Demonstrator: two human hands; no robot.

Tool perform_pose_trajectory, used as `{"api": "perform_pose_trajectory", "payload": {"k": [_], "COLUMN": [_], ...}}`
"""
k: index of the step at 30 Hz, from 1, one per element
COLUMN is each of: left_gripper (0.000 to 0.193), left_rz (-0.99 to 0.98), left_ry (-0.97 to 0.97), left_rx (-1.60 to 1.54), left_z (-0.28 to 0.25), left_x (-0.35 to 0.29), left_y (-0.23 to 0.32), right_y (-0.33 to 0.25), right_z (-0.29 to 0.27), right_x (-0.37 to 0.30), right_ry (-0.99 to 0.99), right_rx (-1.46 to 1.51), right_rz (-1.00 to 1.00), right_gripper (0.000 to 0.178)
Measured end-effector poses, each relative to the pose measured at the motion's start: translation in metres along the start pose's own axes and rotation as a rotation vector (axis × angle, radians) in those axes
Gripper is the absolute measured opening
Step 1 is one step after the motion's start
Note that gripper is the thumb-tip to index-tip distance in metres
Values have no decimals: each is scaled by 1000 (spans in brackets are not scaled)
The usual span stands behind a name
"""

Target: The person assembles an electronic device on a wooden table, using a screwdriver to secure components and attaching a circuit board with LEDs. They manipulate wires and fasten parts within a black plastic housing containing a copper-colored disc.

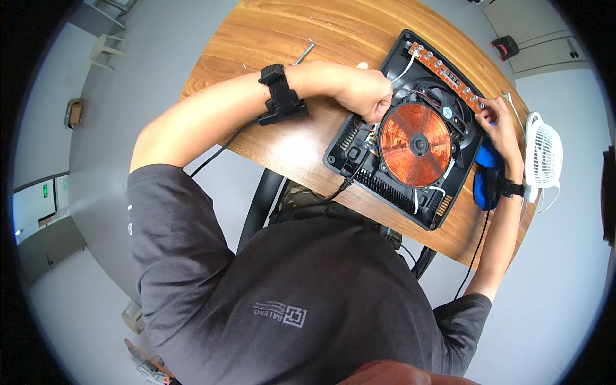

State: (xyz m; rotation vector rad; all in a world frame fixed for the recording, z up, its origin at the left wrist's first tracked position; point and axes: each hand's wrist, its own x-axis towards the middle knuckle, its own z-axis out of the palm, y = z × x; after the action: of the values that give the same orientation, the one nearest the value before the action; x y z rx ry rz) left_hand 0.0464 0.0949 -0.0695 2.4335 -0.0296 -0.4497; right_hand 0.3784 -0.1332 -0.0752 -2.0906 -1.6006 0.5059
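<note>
An opened induction cooker lies on the table, its black plastic housing [330,158] holding a round copper coil [401,157]. Beside the coil is a black cooling fan [436,96]. Along the far right side runs a narrow orange circuit board [447,74] with several round buttons. My left hand [369,93] is closed, fingertips pinched down at the coil's left edge; what they grip is hidden. A white wire [405,72] runs from the board toward this hand. My right hand [502,125] pinches the near right end of the circuit board between thumb and fingers.
A screwdriver [303,52] lies beyond my left forearm on the wooden table [256,38], with several small screws around. A white desk fan [544,153] stands at the right edge. A blue and black object [487,176] sits beside my right wrist. The power cord [343,187] leaves the housing's near side.
</note>
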Motion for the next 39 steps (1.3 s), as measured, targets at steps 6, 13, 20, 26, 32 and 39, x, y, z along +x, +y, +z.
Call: {"api": "perform_pose_trajectory", "payload": {"k": [6,13,20,26,32,39], "left_gripper": [5,12,12,12,17,14], "left_rz": [42,-11,-39,39,36,-219], "left_ry": [29,61,88,79,167,478], "left_rx": [-37,16,44,59,-179,191], "left_z": [10,16,18,10,-29,-69], "left_x": [-1,-1,4,-4,-20,-67], "left_y": [-7,-1,-2,3,1,-81], "right_y": [-4,-4,-7,-5,0,-7], "right_z": [-1,1,1,2,0,-16], "right_x": [1,-1,-2,-1,0,12], "right_ry": [-4,15,45,55,38,-85], "right_rx": [-1,1,45,70,55,-47], "right_rz": [-5,-8,-18,-12,0,-25], "right_gripper": [37,37,36,35,37,39]}}
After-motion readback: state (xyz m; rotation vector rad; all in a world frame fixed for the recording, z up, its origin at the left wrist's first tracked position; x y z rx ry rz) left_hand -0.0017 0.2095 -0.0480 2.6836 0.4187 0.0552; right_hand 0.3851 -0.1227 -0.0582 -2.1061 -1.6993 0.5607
